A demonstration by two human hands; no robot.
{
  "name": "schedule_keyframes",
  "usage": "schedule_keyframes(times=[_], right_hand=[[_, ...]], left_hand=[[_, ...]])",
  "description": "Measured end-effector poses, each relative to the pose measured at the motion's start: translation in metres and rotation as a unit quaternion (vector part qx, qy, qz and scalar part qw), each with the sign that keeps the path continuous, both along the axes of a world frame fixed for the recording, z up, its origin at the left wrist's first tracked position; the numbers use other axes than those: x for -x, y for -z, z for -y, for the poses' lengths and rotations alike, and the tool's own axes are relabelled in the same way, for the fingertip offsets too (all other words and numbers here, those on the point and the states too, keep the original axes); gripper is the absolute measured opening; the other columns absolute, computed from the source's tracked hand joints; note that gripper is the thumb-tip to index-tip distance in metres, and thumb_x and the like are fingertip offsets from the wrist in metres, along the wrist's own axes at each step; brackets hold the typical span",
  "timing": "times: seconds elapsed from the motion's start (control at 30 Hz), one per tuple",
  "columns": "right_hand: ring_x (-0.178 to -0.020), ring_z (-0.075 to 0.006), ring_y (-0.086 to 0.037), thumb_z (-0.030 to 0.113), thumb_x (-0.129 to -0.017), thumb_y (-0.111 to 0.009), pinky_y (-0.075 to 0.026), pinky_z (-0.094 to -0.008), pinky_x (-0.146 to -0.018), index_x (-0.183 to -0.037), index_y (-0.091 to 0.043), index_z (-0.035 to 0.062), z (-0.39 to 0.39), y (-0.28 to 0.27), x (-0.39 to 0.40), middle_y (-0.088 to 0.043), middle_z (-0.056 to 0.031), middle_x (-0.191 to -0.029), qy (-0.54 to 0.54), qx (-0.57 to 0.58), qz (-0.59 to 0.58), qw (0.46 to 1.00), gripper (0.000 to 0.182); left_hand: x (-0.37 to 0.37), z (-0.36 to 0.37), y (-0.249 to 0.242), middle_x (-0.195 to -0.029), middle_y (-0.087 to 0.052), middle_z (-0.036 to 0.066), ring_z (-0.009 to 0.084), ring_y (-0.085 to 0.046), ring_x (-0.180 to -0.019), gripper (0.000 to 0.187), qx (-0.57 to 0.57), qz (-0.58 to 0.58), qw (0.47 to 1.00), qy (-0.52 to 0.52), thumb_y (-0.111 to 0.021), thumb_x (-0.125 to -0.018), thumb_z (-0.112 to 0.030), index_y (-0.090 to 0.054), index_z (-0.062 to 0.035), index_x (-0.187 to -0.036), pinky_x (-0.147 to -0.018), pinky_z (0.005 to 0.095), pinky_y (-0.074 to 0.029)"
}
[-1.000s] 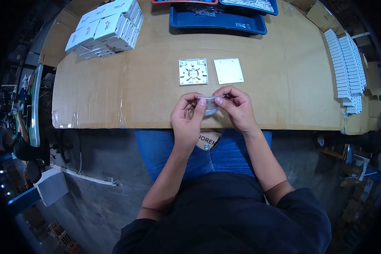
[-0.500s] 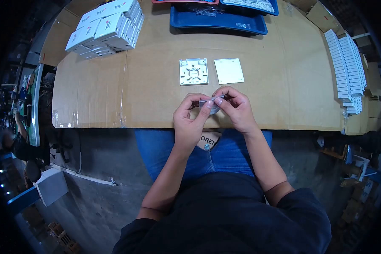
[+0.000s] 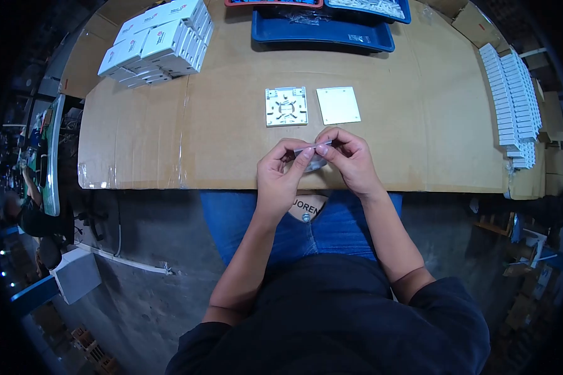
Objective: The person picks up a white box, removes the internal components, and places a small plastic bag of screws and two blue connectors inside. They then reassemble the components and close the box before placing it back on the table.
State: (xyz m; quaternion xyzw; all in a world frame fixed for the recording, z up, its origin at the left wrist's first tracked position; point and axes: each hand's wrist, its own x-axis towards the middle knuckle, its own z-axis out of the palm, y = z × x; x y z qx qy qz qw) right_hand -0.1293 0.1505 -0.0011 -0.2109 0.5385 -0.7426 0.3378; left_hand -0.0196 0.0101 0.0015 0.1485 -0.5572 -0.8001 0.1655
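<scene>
Between my two hands is a small clear plastic bag (image 3: 316, 164), pinched along its top edge near the table's front. My left hand (image 3: 280, 172) grips the bag's left side between thumb and fingers. On the other side, my right hand (image 3: 350, 159) pinches the same edge, thumbs close together. What the bag contains is too small to make out. Just beyond the hands lies a white square plastic box base (image 3: 286, 107), its inside with slots and a round middle facing up. To its right, a flat white square cover (image 3: 339, 105) lies apart from it.
Stacked white boxes (image 3: 159, 44) stand at the back left of the cardboard-covered table (image 3: 225, 125). A blue tray (image 3: 322, 39) sits at the back, with a second blue tray of white parts (image 3: 372, 6) behind. Tall rows of white pieces (image 3: 512, 100) line the right edge. A person (image 3: 34, 203) is far left.
Both hands keep their pinch on the bag with only a slight shift. The bag's top edge looks flatter and the thumbs sit slightly differently. The box base and cover have not moved.
</scene>
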Motion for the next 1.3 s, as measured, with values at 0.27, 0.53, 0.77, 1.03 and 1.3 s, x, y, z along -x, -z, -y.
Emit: schedule_keyframes(times=[0.27, 0.53, 0.77, 1.03, 1.3], right_hand=[[-0.093, -0.0128, -0.063, 0.005, -0.096, -0.073, -0.050, -0.0272, -0.086, -0.096, -0.072, 0.0011, -0.003, 0.005, 0.008, -0.068, -0.0051, -0.098, -0.012, 0.065, 0.046, 0.997, 0.004], [-0.094, -0.0135, -0.063, 0.007, -0.100, -0.068, -0.050, -0.0284, -0.088, -0.100, -0.074, -0.0028, -0.003, 0.007, 0.008, -0.069, -0.0058, -0.098, -0.021, 0.122, 0.132, 0.983, 0.011], [-0.094, -0.0122, -0.063, 0.007, -0.100, -0.068, -0.051, -0.0278, -0.088, -0.101, -0.074, -0.0025, -0.002, 0.011, 0.004, -0.069, -0.0052, -0.099, -0.018, 0.139, 0.136, 0.981, 0.011], [-0.101, -0.0135, -0.068, 0.006, -0.099, -0.071, -0.055, -0.0277, -0.089, -0.105, -0.074, -0.0004, -0.008, 0.001, 0.009, -0.073, -0.0060, -0.108, 0.011, 0.015, 0.035, 0.999, 0.010], [-0.113, -0.0203, -0.066, 0.000, -0.094, -0.071, -0.053, -0.0338, -0.099, -0.106, -0.075, 0.0013, -0.015, -0.011, 0.019, -0.071, -0.0124, -0.117, -0.028, 0.078, -0.054, 0.995, 0.012]], left_hand=[[-0.002, 0.009, -0.003, -0.103, -0.073, 0.005, 0.0092, -0.066, -0.096, 0.021, -0.068, -0.003, 0.996, 0.051, -0.059, -0.108, -0.017, -0.070, 0.0008, -0.109, -0.091, 0.0254, -0.051], [0.001, 0.008, -0.002, -0.100, -0.073, 0.005, 0.0100, -0.066, -0.094, 0.026, -0.108, 0.002, 0.994, 0.030, -0.055, -0.110, -0.019, -0.070, 0.0018, -0.111, -0.091, 0.0273, -0.051], [0.000, 0.006, -0.005, -0.099, -0.072, 0.003, 0.0077, -0.063, -0.094, 0.027, -0.009, -0.014, 1.000, 0.002, -0.055, -0.111, -0.018, -0.071, 0.0034, -0.109, -0.090, 0.0241, -0.049], [0.003, 0.008, -0.004, -0.101, -0.072, 0.006, 0.0109, -0.065, -0.093, 0.034, -0.020, 0.002, 0.999, -0.030, -0.055, -0.111, -0.025, -0.069, 0.0033, -0.124, -0.088, 0.0263, -0.052], [-0.001, 0.011, -0.007, -0.108, -0.072, 0.010, 0.0139, -0.068, -0.087, 0.039, -0.151, 0.105, 0.978, 0.103, -0.052, -0.112, -0.028, -0.065, 0.0025, -0.132, -0.081, 0.0279, -0.056]])
